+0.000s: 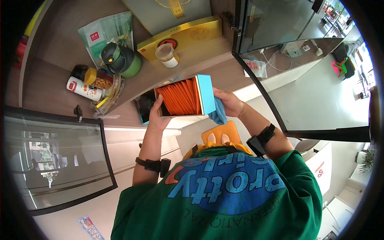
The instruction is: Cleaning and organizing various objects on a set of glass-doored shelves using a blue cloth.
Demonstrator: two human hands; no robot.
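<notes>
A box [205,94] with a light blue end, filled with a row of orange packets [181,97], is held between both hands in front of the cabinet shelf. My left hand [158,115] grips its left end, the thumb over the rim. At the light blue end, my right hand [229,102] holds the box together with a blue cloth [219,112], which hangs below the fingers. Just left of the box, another box with light blue edges [143,109] is partly hidden behind my left hand.
On the shelf are a green bottle [132,66], a jar with a clear lid [168,55], a gold box [192,34], a white bottle [85,88] and a yellow-lidded jar [97,78]. Black-framed glass doors stand open at left [103,150] and right [261,87]. My feet are on an orange stool [222,129].
</notes>
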